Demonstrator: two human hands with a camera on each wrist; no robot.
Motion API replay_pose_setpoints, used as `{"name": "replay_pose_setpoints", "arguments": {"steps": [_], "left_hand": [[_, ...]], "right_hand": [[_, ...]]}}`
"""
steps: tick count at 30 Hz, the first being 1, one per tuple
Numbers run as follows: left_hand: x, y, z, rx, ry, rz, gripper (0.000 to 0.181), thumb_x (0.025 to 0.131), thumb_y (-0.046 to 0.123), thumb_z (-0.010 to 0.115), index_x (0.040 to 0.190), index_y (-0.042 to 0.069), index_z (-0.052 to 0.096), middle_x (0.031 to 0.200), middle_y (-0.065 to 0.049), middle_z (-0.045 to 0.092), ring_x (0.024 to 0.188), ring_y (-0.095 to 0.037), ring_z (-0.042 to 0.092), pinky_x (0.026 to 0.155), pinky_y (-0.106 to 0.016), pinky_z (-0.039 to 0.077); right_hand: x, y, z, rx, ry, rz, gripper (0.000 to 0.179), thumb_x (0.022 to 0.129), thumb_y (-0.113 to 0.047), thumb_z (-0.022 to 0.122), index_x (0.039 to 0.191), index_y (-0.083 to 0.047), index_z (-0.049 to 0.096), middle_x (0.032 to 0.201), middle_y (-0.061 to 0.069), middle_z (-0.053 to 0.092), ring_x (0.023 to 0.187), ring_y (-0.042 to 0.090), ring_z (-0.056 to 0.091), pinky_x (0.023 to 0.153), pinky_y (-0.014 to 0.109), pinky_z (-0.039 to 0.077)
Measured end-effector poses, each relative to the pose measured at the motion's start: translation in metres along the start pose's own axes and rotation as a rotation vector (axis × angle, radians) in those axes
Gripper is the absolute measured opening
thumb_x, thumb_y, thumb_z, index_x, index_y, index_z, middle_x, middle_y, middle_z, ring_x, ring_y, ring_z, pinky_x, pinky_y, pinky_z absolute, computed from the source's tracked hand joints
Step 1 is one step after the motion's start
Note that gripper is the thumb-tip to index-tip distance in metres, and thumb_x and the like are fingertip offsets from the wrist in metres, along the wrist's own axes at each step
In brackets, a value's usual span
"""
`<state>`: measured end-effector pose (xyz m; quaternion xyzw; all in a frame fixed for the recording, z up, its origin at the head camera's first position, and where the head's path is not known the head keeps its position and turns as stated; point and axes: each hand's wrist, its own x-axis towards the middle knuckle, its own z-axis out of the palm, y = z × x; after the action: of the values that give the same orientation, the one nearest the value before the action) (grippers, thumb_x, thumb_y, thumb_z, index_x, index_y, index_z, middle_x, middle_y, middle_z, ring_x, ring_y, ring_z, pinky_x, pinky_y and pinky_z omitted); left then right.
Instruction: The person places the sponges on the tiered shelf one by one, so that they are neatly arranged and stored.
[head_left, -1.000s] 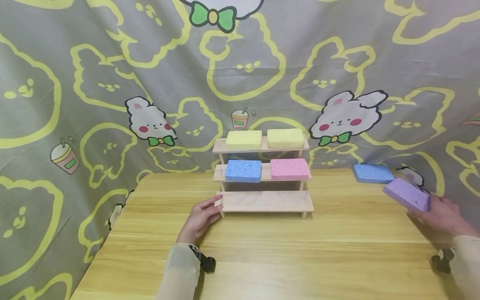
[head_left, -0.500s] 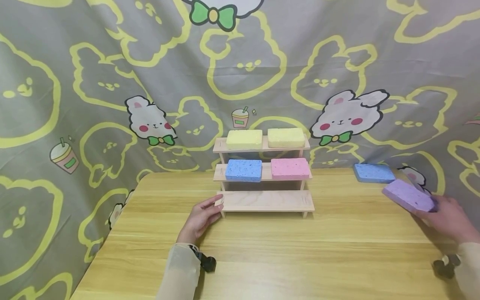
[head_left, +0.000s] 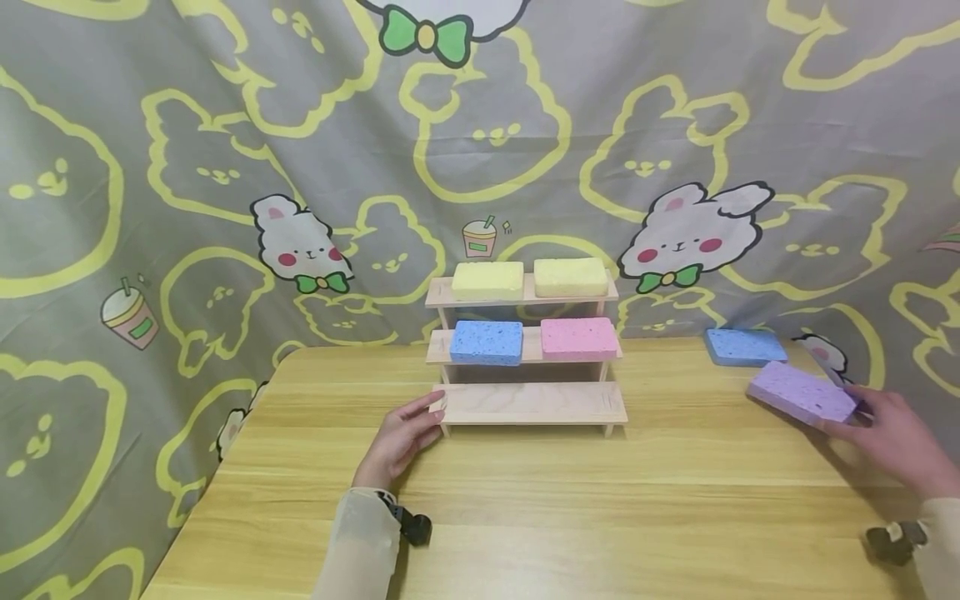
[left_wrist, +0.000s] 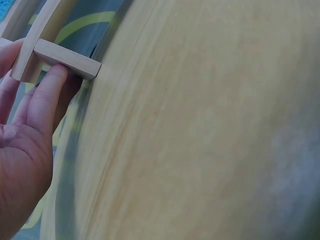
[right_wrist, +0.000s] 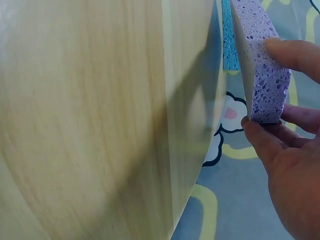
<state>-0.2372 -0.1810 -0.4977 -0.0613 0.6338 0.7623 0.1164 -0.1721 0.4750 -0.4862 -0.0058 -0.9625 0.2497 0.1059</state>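
Observation:
In the head view a three-step wooden shelf (head_left: 525, 404) stands at the table's middle. My left hand (head_left: 405, 437) grips the left end of its lowest step, thumb above; the left wrist view shows fingers beneath the step's end (left_wrist: 70, 57). At the right, my right hand (head_left: 892, 433) holds a purple sponge (head_left: 802, 392) by its near right end, raised off the table. Thumb and fingers pinch that sponge (right_wrist: 270, 75) in the right wrist view. Two yellow sponges (head_left: 487, 281) lie on the top step. A blue sponge (head_left: 486, 342) and a pink sponge (head_left: 579, 337) lie on the middle one.
Another blue sponge (head_left: 745, 347) lies on the table's back right, just behind the purple one. The wooden table (head_left: 570, 517) meets a patterned grey curtain (head_left: 360, 150) along its back and sides.
The purple sponge, held in my right hand, has shifted slightly left and turned flatter. My left hand keeps its place on the shelf.

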Motion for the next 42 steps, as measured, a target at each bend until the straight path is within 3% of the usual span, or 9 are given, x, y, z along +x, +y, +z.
{"name": "replay_pose_setpoints", "arguments": {"steps": [11,17,19,21,23,24,28,30,42], "left_hand": [[-0.001,-0.001,-0.001,-0.006,-0.011,-0.006,0.044,0.090,0.001,0.069,0.133,0.003,0.061,0.155,-0.010,0.033,0.123,-0.025,0.053,0.094,-0.037,0.051],[0.001,-0.003,-0.003,-0.014,-0.011,-0.001,0.044,0.090,0.001,0.069,0.133,0.003,0.060,0.154,-0.010,0.035,0.121,-0.024,0.055,0.094,-0.037,0.051],[0.002,-0.004,-0.003,-0.019,-0.008,0.001,0.044,0.090,0.001,0.069,0.134,0.002,0.060,0.154,-0.010,0.036,0.121,-0.025,0.055,0.095,-0.038,0.051],[0.002,-0.004,-0.003,-0.017,-0.004,0.007,0.044,0.090,0.001,0.069,0.134,0.002,0.060,0.154,-0.010,0.035,0.121,-0.025,0.055,0.094,-0.038,0.051],[0.002,-0.005,-0.002,-0.026,-0.006,0.005,0.044,0.090,0.000,0.069,0.133,0.002,0.060,0.154,-0.010,0.035,0.122,-0.025,0.054,0.094,-0.038,0.051],[0.003,-0.005,-0.002,-0.027,-0.012,0.003,0.044,0.090,0.000,0.068,0.134,0.001,0.060,0.154,-0.010,0.035,0.123,-0.025,0.054,0.095,-0.038,0.051],[0.004,-0.003,0.000,-0.023,-0.030,0.007,0.044,0.091,0.000,0.068,0.134,0.002,0.059,0.155,-0.011,0.033,0.124,-0.027,0.052,0.096,-0.038,0.050],[0.004,-0.002,0.000,-0.017,-0.030,0.012,0.044,0.091,0.000,0.068,0.134,0.002,0.059,0.155,-0.011,0.032,0.124,-0.027,0.053,0.096,-0.038,0.050],[0.001,-0.001,-0.001,-0.011,-0.018,0.012,0.044,0.090,-0.001,0.068,0.133,0.001,0.060,0.153,-0.014,0.037,0.114,-0.025,0.060,0.094,-0.039,0.051]], "right_hand": [[0.000,-0.017,0.003,0.062,0.003,-0.040,0.075,0.086,-0.019,0.074,0.129,0.028,0.034,0.118,0.051,0.033,0.109,0.066,0.031,0.090,0.077,0.024],[0.002,-0.035,0.002,0.084,-0.037,-0.022,0.078,0.088,-0.024,0.075,0.132,0.026,0.035,0.123,0.049,0.031,0.110,0.064,0.033,0.087,0.070,0.032],[0.001,-0.040,0.002,0.104,-0.046,-0.024,0.077,0.088,-0.023,0.076,0.132,0.025,0.036,0.124,0.047,0.032,0.110,0.064,0.038,0.092,0.050,0.045],[0.001,-0.044,0.002,0.129,-0.048,-0.037,0.076,0.087,-0.022,0.077,0.133,0.024,0.038,0.125,0.044,0.033,0.109,0.063,0.041,0.084,0.021,0.049],[0.000,-0.046,0.002,0.161,-0.045,-0.053,0.075,0.087,-0.020,0.077,0.135,0.022,0.038,0.127,0.042,0.033,0.111,0.053,0.049,0.075,0.001,0.041],[0.000,-0.046,0.003,0.175,-0.039,-0.061,0.074,0.086,-0.018,0.078,0.135,0.022,0.039,0.128,0.040,0.034,0.114,0.039,0.054,0.071,-0.005,0.033],[0.000,-0.048,0.003,0.238,-0.036,-0.073,0.072,0.087,-0.016,0.077,0.138,0.018,0.039,0.134,0.039,0.033,0.103,-0.017,0.042,0.075,-0.004,0.036],[0.002,-0.050,0.005,0.272,-0.045,-0.073,0.071,0.087,-0.016,0.077,0.139,0.017,0.039,0.137,0.038,0.033,0.098,-0.024,0.035,0.076,-0.003,0.037],[0.001,-0.059,0.011,0.324,-0.034,-0.128,0.066,0.086,-0.007,0.076,0.136,0.019,0.042,0.132,0.030,0.039,0.102,-0.024,0.035,0.082,-0.001,0.037]]}}
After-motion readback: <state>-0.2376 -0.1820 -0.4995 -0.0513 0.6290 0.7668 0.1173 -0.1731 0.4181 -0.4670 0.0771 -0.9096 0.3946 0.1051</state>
